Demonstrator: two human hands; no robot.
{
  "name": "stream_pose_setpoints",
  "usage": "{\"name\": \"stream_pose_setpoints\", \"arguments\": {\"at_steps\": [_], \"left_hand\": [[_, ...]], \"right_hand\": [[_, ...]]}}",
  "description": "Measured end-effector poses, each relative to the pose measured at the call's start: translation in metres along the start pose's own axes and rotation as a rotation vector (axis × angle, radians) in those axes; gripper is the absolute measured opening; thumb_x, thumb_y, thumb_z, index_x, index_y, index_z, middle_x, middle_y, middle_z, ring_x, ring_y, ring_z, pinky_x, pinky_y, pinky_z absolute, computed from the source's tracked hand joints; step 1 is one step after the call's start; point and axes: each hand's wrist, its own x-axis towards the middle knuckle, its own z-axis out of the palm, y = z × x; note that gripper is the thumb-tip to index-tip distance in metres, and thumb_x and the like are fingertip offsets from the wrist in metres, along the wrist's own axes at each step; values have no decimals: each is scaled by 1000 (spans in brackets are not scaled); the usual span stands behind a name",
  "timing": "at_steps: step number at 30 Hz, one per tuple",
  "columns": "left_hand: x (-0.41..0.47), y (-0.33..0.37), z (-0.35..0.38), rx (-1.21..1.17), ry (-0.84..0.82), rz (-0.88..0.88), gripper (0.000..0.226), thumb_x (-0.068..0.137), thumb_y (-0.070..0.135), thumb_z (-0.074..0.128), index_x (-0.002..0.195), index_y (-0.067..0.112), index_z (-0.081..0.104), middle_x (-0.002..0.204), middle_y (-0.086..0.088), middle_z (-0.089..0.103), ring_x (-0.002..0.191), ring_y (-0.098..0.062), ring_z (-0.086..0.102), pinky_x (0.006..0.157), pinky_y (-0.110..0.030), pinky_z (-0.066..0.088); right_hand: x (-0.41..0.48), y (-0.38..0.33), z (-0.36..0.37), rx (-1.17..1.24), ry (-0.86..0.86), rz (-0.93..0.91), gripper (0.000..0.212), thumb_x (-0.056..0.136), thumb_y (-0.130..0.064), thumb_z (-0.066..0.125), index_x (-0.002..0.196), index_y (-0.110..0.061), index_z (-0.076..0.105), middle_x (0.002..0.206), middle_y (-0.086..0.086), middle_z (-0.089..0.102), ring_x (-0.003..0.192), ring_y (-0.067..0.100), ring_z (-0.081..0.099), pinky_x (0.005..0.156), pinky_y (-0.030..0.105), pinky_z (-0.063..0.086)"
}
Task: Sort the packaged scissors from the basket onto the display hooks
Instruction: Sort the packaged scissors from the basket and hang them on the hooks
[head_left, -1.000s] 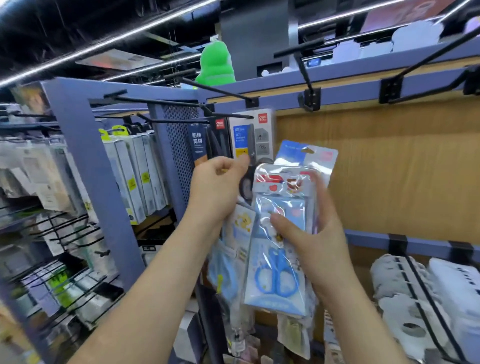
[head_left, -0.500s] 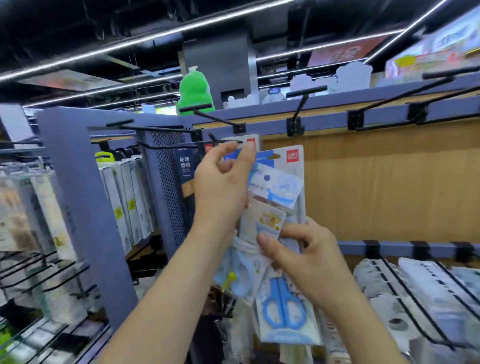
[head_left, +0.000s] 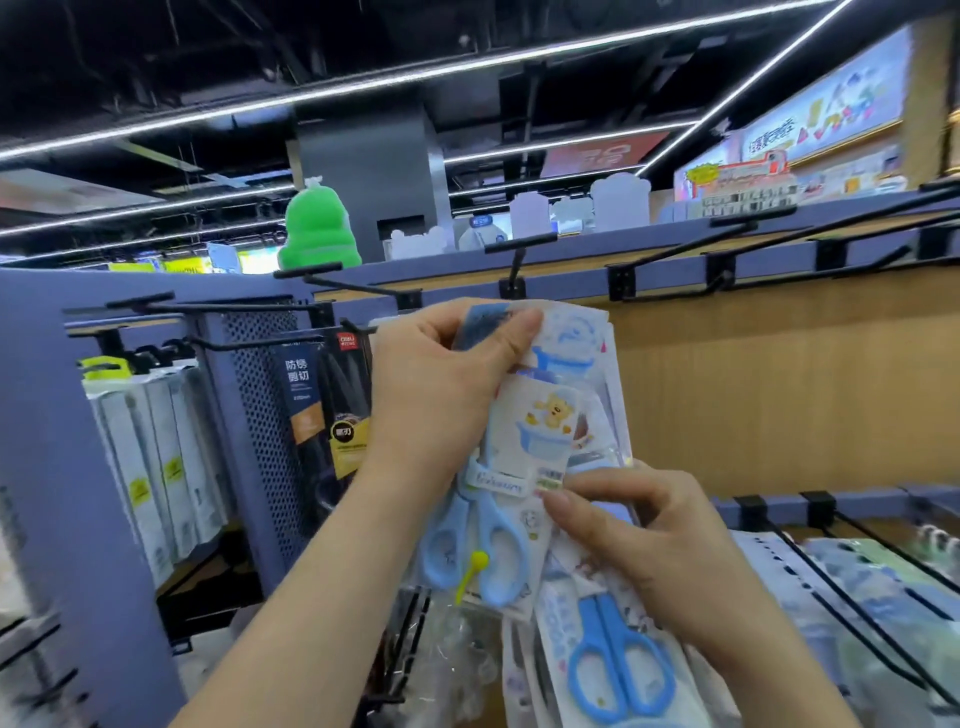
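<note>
The left hand (head_left: 436, 400) is closed on the top of a pack of pale-blue scissors (head_left: 545, 431). Its thumb presses the front of the card and its fingers are curled behind, so the pack hangs below and to the right of the palm. The right hand (head_left: 644, 561) sits lower, thumb tip touching the front pack's bottom label and fingers curled round a pack of darker blue scissors (head_left: 618, 665), which trails down under the wrist. More packs are fanned behind these two. Just above the raised top edge, a black display hook (head_left: 514, 260) juts from the blue rail against the wooden back panel (head_left: 779, 389). To the left, dark boxed scissors (head_left: 322, 405) hang on another hook (head_left: 249, 343). A green plush toy (head_left: 319, 228) stands on top of the shelf.
</note>
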Motion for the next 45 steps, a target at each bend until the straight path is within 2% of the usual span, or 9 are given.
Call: {"name": "stream_pose_setpoints", "arguments": {"at_steps": [10,21,26,28,33,36,40,43,45], "left_hand": [[18,-9,8,58,104,124,16,83,18,78,68,22,76,66,1,72,59,-11,62,57,-33,55],[20,-1,12,-138,55,-226,19,88,20,71,73,11,71,70,-5,75,60,-19,71,58,-32,59],[17,-5,9,-205,36,-242,16,91,16,67,79,7,71,71,-6,75,58,-18,71,54,-30,57],[18,-11,8,-158,41,-189,5,91,13,67,90,11,71,74,-4,75,62,-16,71,55,-29,57],[5,-30,-5,61,-120,67,51,90,-2,65,113,39,46,101,-4,71,79,-19,74,64,-30,59],[-3,-40,-12,85,-193,-6,47,89,-7,63,112,34,63,95,12,75,83,-14,74,67,-26,60],[20,-66,-3,271,-98,-48,49,89,3,68,124,37,62,96,24,68,86,1,69,68,-12,55],[47,-91,10,416,-85,-64,55,92,9,67,139,31,52,104,17,63,89,3,62,68,-4,50],[63,-107,17,479,-111,-78,56,94,9,64,144,26,47,115,9,63,100,-4,61,75,-9,52]], "right_hand": [[13,-15,-19,-41,-91,-1,21,70,-38,72,78,-21,82,83,-5,78,84,9,72,75,15,54],[21,-8,-31,-181,-105,29,21,69,-43,75,81,-27,81,98,-8,75,95,4,70,92,33,54],[23,-11,-37,-271,-166,41,9,82,-30,76,80,-22,81,91,-10,76,90,4,70,85,27,55],[23,-11,-40,-266,-175,62,9,83,-27,75,81,-21,81,89,-8,77,88,7,71,81,25,56],[32,-1,-41,-273,-130,118,9,83,-31,76,79,-24,81,83,-4,77,79,8,70,77,28,54],[36,7,-47,-207,-42,175,9,85,-25,75,81,-20,81,84,2,78,79,17,71,77,35,55],[31,18,-55,-148,99,168,16,86,-10,74,80,-24,81,81,-7,77,65,9,66,55,16,49],[24,23,-58,-18,141,136,35,87,-3,71,105,-32,74,100,-13,76,81,-6,69,65,6,49],[20,30,-59,77,113,141,57,86,-2,71,125,-43,59,111,-12,74,94,1,72,71,14,56]]}}
